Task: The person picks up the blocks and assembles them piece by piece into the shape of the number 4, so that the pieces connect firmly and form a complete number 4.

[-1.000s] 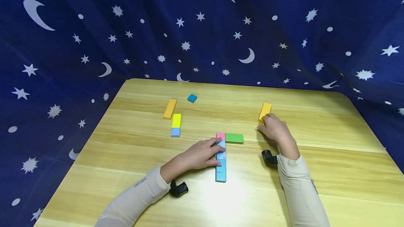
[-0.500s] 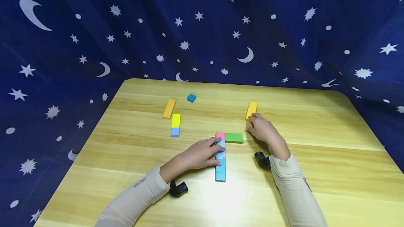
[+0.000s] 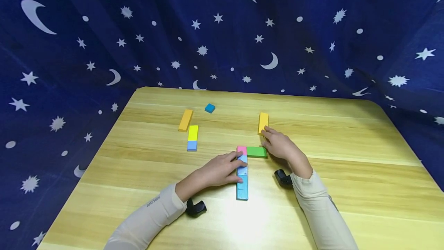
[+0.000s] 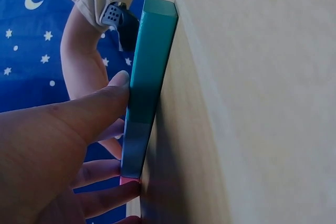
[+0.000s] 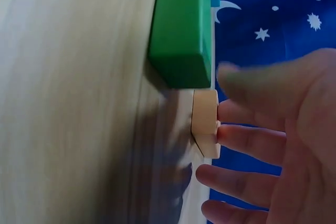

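My left hand (image 3: 220,171) rests on a column of wooden blocks: a pink block (image 3: 241,149) on top, a light blue block (image 3: 242,169) below it, and a cyan block (image 3: 242,192) nearest me. In the left wrist view its thumb touches the side of the cyan block (image 4: 149,72). A green block (image 3: 257,152) extends right from the pink one. My right hand (image 3: 282,146) touches the near end of an orange block (image 3: 263,122) behind the green block. Its fingers are fairly straight in the right wrist view, fingertips at the orange block (image 5: 205,116), thumb apart from it.
On the left of the wooden table (image 3: 145,188) lie another orange block (image 3: 185,120), a yellow block (image 3: 193,132) and a light blue block (image 3: 192,146) end to end, and a small blue block (image 3: 209,108). A dark blue curtain (image 3: 222,30) hangs behind the table.
My right hand has slid the orange block leftward across the table, from the right side to just behind the green block, turning it straighter. My left hand has stayed on the column.
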`<state>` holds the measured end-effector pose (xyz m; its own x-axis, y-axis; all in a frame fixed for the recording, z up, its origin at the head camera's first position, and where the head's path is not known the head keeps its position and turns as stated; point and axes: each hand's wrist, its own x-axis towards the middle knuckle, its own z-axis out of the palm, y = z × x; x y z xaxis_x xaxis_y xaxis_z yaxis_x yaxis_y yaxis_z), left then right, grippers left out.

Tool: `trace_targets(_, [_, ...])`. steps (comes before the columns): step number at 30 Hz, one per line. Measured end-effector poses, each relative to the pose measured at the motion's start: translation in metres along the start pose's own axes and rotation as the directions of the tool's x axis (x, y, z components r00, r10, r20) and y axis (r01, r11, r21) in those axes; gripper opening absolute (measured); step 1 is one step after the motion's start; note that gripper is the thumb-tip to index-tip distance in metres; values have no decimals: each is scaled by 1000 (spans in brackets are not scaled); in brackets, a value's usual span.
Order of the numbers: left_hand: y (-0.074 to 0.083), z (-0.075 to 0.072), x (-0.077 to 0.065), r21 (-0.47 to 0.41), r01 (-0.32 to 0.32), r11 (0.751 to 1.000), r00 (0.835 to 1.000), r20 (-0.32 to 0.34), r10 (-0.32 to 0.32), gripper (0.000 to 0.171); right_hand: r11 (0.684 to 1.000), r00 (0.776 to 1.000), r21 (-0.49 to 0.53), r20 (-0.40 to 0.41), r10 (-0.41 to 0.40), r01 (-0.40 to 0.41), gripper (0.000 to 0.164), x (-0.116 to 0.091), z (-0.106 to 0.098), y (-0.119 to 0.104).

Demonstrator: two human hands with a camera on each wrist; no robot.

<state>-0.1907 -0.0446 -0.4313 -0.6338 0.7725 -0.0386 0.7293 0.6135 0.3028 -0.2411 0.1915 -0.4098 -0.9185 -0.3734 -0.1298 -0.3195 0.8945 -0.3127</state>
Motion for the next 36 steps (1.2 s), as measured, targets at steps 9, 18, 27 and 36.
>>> trace_targets(9, [-1, 1, 0, 4, -6, 1000, 1000, -5, 6, 50, 998, 998, 23, 15, -58, 58, 54, 0, 3, -6])
trace_targets(18, [-2, 2, 0, 12, -21, 1000, 1000, -13, 21, 50, 995, 994, 48, 54, -90, 88, 61, 3, 8, -15])
trace_targets(27, [-3, 2, 1, 22, -26, 999, 999, -21, 27, 50, 995, 989, 46, 115, -90, 85, 63, 2, 11, -26])
trace_targets(36, [-3, 2, 0, 34, -15, 999, 1000, -13, 16, 53, 986, 968, 85, 194, -157, 143, 84, -2, 9, -28])
